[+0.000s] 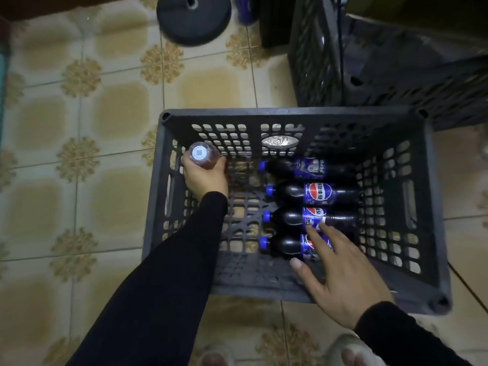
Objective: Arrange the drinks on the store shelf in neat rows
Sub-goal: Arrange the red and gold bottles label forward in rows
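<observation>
We find the left hand (204,178) gripping an upright bottle (202,155). The right hand (343,276), fingers spread and holding nothing, hovers over four cola bottles (314,194) lying in the crate (290,113); their long axes run left to right, caps leftward, directly beneath its fingertips.

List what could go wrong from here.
The left hand holds a bottle by its top end only, so it could slip back into the crate. The right hand is spread across two lying cola bottles; reaching for one may roll its neighbours out of line.
</observation>
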Demonstrator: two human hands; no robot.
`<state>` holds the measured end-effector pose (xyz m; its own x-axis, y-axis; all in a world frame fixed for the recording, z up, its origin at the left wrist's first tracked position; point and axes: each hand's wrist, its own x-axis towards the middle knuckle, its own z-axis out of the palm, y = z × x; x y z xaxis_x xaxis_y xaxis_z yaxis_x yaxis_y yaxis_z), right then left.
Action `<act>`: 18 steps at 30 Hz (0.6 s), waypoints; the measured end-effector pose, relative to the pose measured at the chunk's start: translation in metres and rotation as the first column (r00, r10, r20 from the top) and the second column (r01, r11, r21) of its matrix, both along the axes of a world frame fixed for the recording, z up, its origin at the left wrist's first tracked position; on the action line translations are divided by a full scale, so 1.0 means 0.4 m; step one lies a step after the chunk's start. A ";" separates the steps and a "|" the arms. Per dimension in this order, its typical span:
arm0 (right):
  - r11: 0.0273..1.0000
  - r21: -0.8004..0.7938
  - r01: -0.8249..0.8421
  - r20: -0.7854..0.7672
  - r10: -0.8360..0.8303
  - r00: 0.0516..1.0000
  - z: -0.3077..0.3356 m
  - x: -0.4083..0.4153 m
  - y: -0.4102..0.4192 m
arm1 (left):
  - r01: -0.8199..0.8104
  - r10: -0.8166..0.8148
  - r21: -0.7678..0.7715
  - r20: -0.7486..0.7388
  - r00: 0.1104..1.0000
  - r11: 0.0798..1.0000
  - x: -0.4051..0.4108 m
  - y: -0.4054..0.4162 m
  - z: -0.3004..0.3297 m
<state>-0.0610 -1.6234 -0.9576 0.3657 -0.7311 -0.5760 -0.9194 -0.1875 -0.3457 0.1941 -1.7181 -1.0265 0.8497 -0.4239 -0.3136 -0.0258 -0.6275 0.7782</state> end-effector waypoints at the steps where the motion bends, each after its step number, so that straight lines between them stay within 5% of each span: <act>1: 1.000 0.002 0.000 0.003 0.000 1.000 -0.001 0.000 0.000 | 0.007 -0.007 0.005 0.013 1.000 1.000 0.000 -0.005 -0.006; 7: 1.000 -0.018 0.019 0.020 -0.019 1.000 -0.005 -0.001 0.002 | 0.045 -0.053 0.122 0.063 0.997 0.992 0.003 -0.008 -0.002; 18: 0.997 -0.062 0.046 0.030 -0.044 0.999 -0.012 0.001 0.010 | -0.045 0.055 0.154 -0.064 0.996 0.987 -0.008 -0.011 -0.001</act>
<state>-0.0608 -1.6196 -0.9623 0.3472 -0.7813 -0.5186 -0.9173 -0.1681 -0.3609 0.1910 -1.7224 -1.0269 0.8434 -0.3240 -0.4287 0.0581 -0.7381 0.6722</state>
